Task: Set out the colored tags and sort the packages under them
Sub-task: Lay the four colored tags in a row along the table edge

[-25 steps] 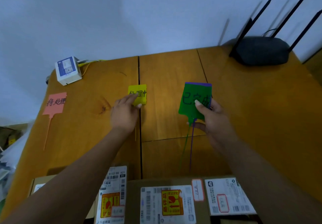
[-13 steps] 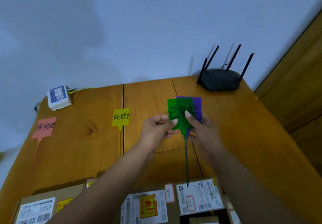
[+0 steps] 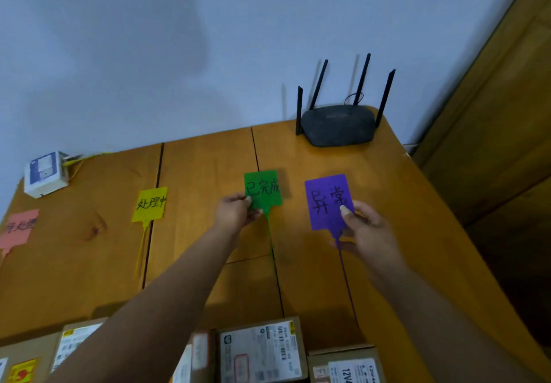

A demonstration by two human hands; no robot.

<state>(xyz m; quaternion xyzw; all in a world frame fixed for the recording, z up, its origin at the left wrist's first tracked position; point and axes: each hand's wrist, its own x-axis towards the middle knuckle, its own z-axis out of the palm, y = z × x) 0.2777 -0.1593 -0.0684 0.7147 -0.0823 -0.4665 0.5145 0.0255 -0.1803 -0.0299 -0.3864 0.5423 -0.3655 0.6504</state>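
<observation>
Update: the two tags that sat stacked in both hands half a second ago are now split. Left hand (image 3: 235, 211) has the green tag (image 3: 264, 190), fingers (image 3: 247, 200) pinched on its lower left corner, centre of frame, just right of the second table seam. Can't tell whether it's flat on the table (image 3: 417, 233) yet or just above. Right hand (image 3: 362, 227) has the purple tag (image 3: 326, 203), thumb clamped on the face and the other fingers under the stem, right of centre. It looks lifted and tilted toward the camera, so not down yet.

Yellow tag (image 3: 150, 204) lies released left of centre, and the pink tag (image 3: 18, 229) is at the left edge, partly cut off. Both lie flat, well apart.

Meaning: four tags are heading into one left-to-right row: pink, yellow, green, purple. Two are placed and two are in hand, so tag layout is nearly done. My read is green goes down where it is, then purple to its right, clear of the router (image 3: 338, 124) at the back.

Packages (image 3: 262, 353) sit in a row along the bottom edge, untouched, so sorting hasn't started. Tag stems trail toward them, which could snag when the boxes slide up.
</observation>
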